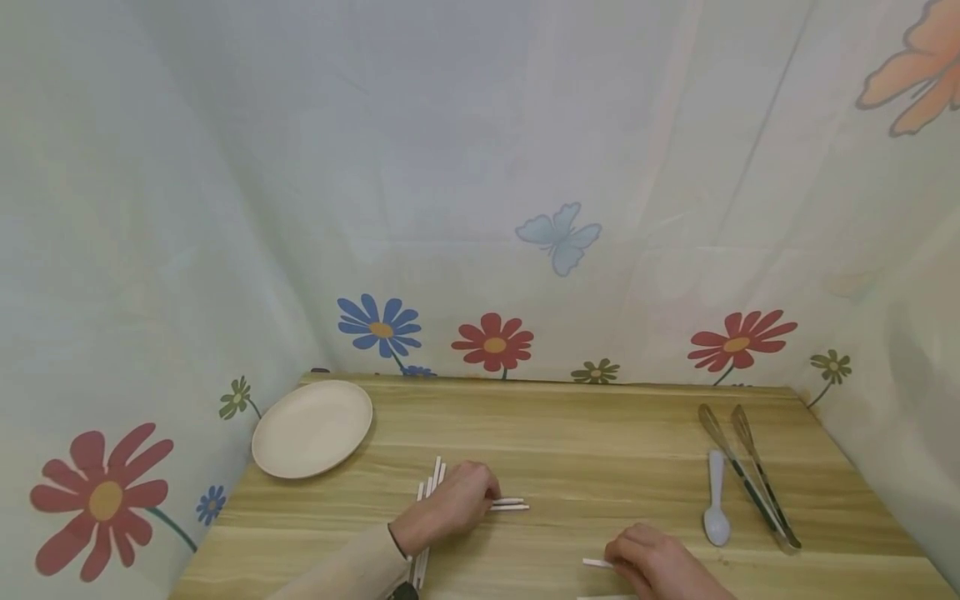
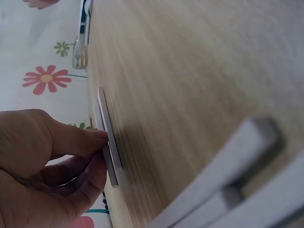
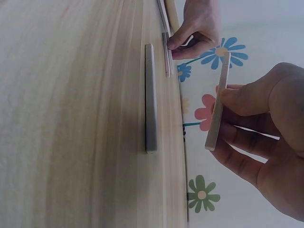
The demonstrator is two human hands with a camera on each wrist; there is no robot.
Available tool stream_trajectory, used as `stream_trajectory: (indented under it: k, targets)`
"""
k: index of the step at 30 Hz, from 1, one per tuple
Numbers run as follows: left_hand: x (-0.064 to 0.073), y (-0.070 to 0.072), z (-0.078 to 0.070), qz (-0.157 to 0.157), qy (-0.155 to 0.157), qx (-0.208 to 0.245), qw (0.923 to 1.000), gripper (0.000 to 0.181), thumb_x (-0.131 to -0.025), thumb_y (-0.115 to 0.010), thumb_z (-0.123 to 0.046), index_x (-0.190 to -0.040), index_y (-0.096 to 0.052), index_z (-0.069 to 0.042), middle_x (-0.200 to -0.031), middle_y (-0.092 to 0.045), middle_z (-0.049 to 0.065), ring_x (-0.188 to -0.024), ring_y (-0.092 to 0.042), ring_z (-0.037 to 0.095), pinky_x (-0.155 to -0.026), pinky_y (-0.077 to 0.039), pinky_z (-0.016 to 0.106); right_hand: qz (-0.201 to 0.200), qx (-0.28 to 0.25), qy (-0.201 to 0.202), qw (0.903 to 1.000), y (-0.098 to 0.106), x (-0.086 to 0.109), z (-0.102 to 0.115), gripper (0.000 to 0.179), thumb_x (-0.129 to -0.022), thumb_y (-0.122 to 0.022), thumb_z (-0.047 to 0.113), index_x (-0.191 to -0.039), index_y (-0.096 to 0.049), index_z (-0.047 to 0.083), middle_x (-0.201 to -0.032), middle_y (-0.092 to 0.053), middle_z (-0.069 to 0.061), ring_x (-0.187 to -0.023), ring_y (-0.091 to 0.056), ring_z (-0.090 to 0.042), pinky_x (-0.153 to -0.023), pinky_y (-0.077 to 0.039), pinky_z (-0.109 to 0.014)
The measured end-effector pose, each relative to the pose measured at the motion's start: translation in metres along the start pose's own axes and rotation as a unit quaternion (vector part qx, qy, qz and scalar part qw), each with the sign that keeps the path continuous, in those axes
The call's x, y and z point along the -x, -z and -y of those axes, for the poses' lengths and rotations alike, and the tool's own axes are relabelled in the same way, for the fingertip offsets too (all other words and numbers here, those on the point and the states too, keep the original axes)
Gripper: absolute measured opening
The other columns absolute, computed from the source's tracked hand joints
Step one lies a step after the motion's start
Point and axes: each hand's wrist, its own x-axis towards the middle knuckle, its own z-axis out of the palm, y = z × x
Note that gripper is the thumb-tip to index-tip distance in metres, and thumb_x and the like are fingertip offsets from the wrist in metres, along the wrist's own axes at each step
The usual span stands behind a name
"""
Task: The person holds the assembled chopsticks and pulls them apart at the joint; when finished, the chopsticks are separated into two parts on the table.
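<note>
My left hand [image 1: 455, 500] pinches a thin white stick [image 2: 110, 171] between thumb and fingertips, low over the table. A second white stick [image 2: 108, 121] lies right alongside it. Under and beside my left wrist are several longer-looking white sticks [image 1: 431, 487], partly hidden by the arm and near the camera in the left wrist view. My right hand [image 1: 660, 562] holds another short white stick [image 3: 218, 111] between thumb and fingers, raised off the wood. Below it a further white stick [image 3: 150, 99] lies flat on the table, close to the front edge of the head view.
A round cream plate [image 1: 313, 429] stands at the table's back left. On the right lie a pale spoon [image 1: 716, 500] and metal tongs [image 1: 750, 475] with dark grips. A flowered curtain [image 1: 450, 167] surrounds the wooden table [image 1: 570, 442] at the back and sides.
</note>
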Motion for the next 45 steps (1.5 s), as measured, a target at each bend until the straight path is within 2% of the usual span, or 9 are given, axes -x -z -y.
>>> stream_trajectory:
  k: [12, 23, 31, 35, 41, 45]
  targets:
    - [0.0, -0.002, 0.0, -0.002, -0.005, -0.015, 0.9999, 0.016, -0.078, -0.07, -0.002, -0.084, -0.078, -0.015, -0.082, -0.072, -0.005, -0.079, -0.064, 0.006, -0.069, -0.053, 0.023, 0.055, -0.026, 0.006, 0.9981, -0.004, 0.005, -0.005, 0.025, -0.073, -0.077, 0.001, -0.09, -0.068, 0.018, -0.083, -0.062, 0.012, -0.075, -0.054, 0.002, -0.064, -0.04, -0.007]
    - [0.002, -0.001, -0.001, -0.006, -0.019, -0.029, 0.9994, 0.017, -0.078, -0.069, -0.003, -0.082, -0.079, -0.017, -0.081, -0.072, -0.005, -0.078, -0.065, 0.008, -0.068, -0.053, 0.022, 0.092, -0.033, -0.026, 0.9949, -0.006, 0.008, -0.005, 0.019, -0.077, -0.075, 0.005, -0.09, -0.069, 0.017, -0.083, -0.061, 0.015, -0.076, -0.05, 0.006, -0.063, -0.04, -0.009]
    - [0.003, 0.0, -0.003, -0.006, -0.027, -0.035, 0.999, 0.019, -0.079, -0.069, -0.002, -0.081, -0.079, -0.018, -0.081, -0.072, -0.005, -0.077, -0.064, 0.007, -0.067, -0.052, 0.022, 0.145, -0.05, -0.063, 0.9862, -0.006, 0.008, -0.005, 0.013, -0.081, -0.073, 0.007, -0.09, -0.07, 0.016, -0.083, -0.061, 0.017, -0.076, -0.049, 0.007, -0.06, -0.043, -0.014]
    - [0.003, 0.0, -0.004, -0.003, -0.022, -0.024, 0.9995, 0.018, -0.079, -0.069, -0.002, -0.081, -0.078, -0.017, -0.081, -0.071, -0.006, -0.077, -0.063, 0.005, -0.066, -0.052, 0.022, 0.154, -0.057, -0.07, 0.984, -0.006, 0.007, -0.006, 0.011, -0.082, -0.072, 0.008, -0.09, -0.07, 0.016, -0.083, -0.06, 0.017, -0.076, -0.049, 0.008, -0.06, -0.044, -0.015]
    - [0.003, 0.001, -0.004, -0.001, -0.011, -0.017, 0.9998, 0.016, -0.078, -0.069, -0.002, -0.084, -0.077, -0.015, -0.083, -0.071, -0.004, -0.08, -0.064, 0.008, -0.068, -0.053, 0.024, 0.156, -0.046, -0.054, 0.9853, -0.01, 0.009, -0.008, 0.011, -0.082, -0.073, 0.009, -0.089, -0.07, 0.017, -0.083, -0.06, 0.017, -0.077, -0.051, 0.005, -0.061, -0.044, -0.015]
    - [0.003, 0.002, -0.004, -0.002, -0.013, -0.018, 0.9998, 0.016, -0.078, -0.069, -0.002, -0.084, -0.077, -0.014, -0.084, -0.072, -0.003, -0.081, -0.065, 0.009, -0.069, -0.053, 0.024, 0.164, -0.044, -0.058, 0.9838, -0.011, 0.01, -0.008, 0.011, -0.082, -0.073, 0.01, -0.089, -0.07, 0.017, -0.084, -0.06, 0.016, -0.077, -0.052, 0.005, -0.061, -0.045, -0.016]
